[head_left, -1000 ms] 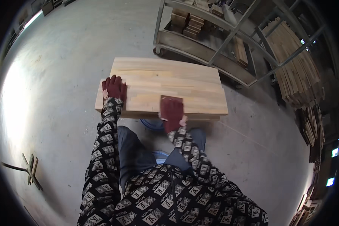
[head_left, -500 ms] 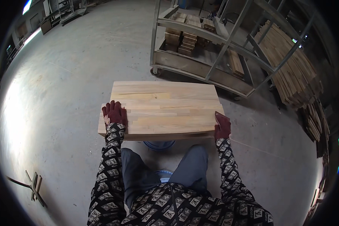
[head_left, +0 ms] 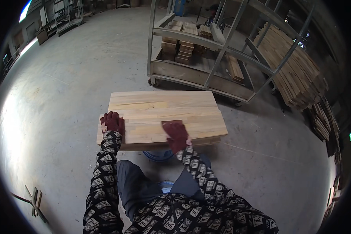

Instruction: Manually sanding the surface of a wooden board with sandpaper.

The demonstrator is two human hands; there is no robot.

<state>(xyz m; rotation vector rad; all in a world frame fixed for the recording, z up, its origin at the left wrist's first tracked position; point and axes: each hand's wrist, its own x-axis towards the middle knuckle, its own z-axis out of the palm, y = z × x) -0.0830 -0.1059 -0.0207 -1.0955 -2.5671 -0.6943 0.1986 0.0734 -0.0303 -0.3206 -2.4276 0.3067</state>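
A pale laminated wood panel (head_left: 163, 109) lies flat in front of me, with at least one more board beneath it. My left hand (head_left: 113, 123), in a dark red glove, rests on the panel's left end with its fingers laid on the wood. My right hand (head_left: 177, 135), gloved alike, is over the near middle of the panel. It presses a small reddish-brown piece of sandpaper (head_left: 171, 122) to the surface; most of that piece is under the palm and fingers. Below the near edge shows part of a blue round tub (head_left: 158, 156).
Beyond the panel stands a wheeled metal rack (head_left: 199, 67) with wood blocks (head_left: 184, 51) on its lower shelf. A leaning stack of wood panels (head_left: 288, 68) is at the right. A metal stand (head_left: 35, 202) lies at the lower left on the grey concrete floor (head_left: 74, 89).
My right hand has moved left and inward from the panel's right edge to its near middle, carrying the sandpaper. My left hand stays on the left end. The whole view has shifted slightly.
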